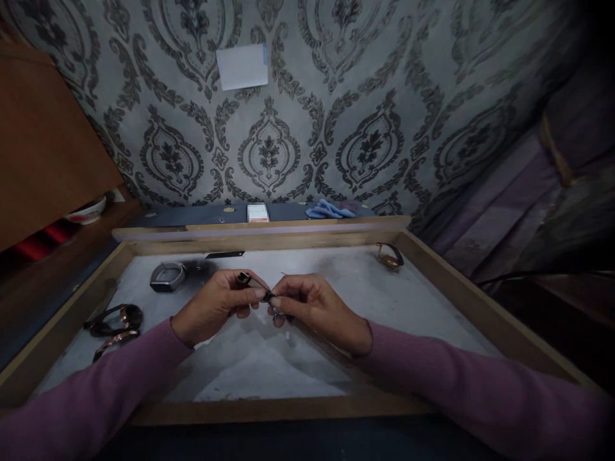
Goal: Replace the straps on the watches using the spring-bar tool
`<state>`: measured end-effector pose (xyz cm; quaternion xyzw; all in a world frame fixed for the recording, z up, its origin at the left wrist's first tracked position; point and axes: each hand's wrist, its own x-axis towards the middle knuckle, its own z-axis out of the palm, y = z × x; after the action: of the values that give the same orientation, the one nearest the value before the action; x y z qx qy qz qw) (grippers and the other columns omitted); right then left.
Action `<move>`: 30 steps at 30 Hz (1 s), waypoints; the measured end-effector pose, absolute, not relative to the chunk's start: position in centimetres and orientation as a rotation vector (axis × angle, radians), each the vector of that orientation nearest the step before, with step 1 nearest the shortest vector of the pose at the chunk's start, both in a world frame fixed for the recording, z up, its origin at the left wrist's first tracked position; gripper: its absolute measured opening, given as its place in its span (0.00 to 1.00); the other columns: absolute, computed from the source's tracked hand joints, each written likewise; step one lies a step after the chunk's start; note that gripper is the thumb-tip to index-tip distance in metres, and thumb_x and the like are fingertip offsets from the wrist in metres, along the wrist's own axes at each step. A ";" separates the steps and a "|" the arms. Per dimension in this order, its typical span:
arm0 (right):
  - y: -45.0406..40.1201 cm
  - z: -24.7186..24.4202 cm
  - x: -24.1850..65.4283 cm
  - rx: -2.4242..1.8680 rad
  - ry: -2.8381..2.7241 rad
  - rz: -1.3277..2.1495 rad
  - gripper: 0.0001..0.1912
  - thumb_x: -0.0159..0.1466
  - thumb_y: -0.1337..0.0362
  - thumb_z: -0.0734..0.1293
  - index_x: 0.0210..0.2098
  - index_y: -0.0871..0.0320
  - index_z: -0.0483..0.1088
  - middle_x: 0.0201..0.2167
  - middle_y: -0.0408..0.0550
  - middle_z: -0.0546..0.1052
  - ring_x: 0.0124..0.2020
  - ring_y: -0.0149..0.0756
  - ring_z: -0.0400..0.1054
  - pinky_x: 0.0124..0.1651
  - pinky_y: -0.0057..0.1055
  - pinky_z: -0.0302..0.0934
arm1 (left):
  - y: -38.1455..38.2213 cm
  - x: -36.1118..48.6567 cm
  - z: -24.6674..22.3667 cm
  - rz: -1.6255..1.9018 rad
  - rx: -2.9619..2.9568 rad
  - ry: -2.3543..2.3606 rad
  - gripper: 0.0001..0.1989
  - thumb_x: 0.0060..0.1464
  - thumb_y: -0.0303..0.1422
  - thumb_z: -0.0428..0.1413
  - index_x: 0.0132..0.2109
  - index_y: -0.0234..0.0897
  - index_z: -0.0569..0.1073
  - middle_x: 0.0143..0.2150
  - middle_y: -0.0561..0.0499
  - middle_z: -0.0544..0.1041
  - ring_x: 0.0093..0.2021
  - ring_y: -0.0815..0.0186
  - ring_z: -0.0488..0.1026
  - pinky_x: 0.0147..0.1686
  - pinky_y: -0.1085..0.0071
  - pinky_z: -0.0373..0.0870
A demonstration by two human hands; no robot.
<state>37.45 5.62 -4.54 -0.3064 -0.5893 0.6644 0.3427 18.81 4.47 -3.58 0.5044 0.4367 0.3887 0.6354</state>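
Observation:
My left hand [214, 301] is closed, thumb and fingers pinching a slim dark watch strap [254, 282] with a shiny buckle-like end. Its fingertips meet those of my right hand [312, 306], which pinches the same dark piece from the other side. Small shiny parts show beneath the right fingertips, too small to make out. Both hands are above the white floor of a shallow wooden-framed tray [283, 408]. Left of them a grey smartwatch [167, 279] rests on its side. Two dark and copper-coloured wristwatches [131, 315] lie near my left sleeve.
A gold-coloured watch [391, 257] lies in the tray's far right corner. A flat black strip [225, 255] is near the back rim. Behind the tray are a small box [258, 213] and a blue cloth [329, 209]. A wooden cabinet [52, 141] stands left.

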 end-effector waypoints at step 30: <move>6.0 -5.3 37.8 -0.716 -1.593 1.744 0.20 0.54 0.52 0.75 0.32 0.59 0.65 0.26 0.44 0.79 0.27 0.30 0.74 0.33 0.28 0.67 | 4.4 18.7 -3.5 0.832 1.308 1.027 0.15 0.42 0.40 0.66 0.29 0.32 0.75 0.21 0.55 0.72 0.21 0.74 0.63 0.23 0.75 0.58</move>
<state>37.79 5.99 -5.27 -0.2736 -0.6092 0.6669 0.3305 18.74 4.44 -3.52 0.5637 0.4428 0.3587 0.5979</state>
